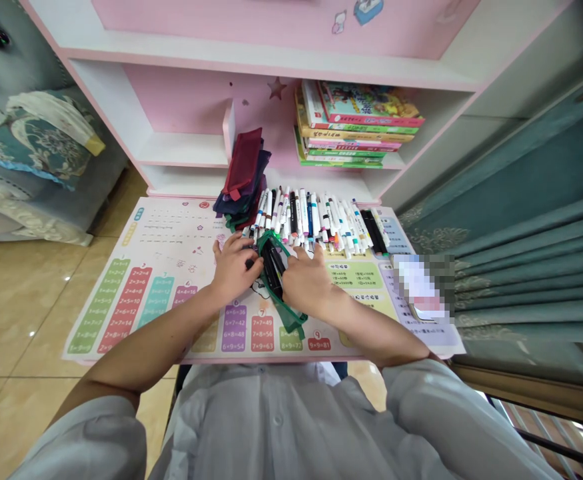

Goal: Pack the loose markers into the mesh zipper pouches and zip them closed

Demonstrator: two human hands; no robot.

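A green zip pouch (291, 317) lies slantwise on the desk in front of me, its mouth spread apart with several black markers (272, 270) inside. My left hand (234, 267) is at the pouch's left side, fingers curled, with a short dark piece that looks like a black marker's end between thumb and fingers. On the opposite side, my right hand (308, 280) is closed on the pouch's right edge, its fingertips partly hidden. Just beyond both hands spreads a row of white-barrelled markers (304, 213) with coloured caps.
Dark red and navy pouches (244, 163) are stacked behind the markers on the left. Books (356, 127) are piled on the pink shelf. A phone (421, 287), partly blurred out, lies at the desk's right edge by a teal curtain (536, 220). A printed times-table mat (141, 293) covers the desktop.
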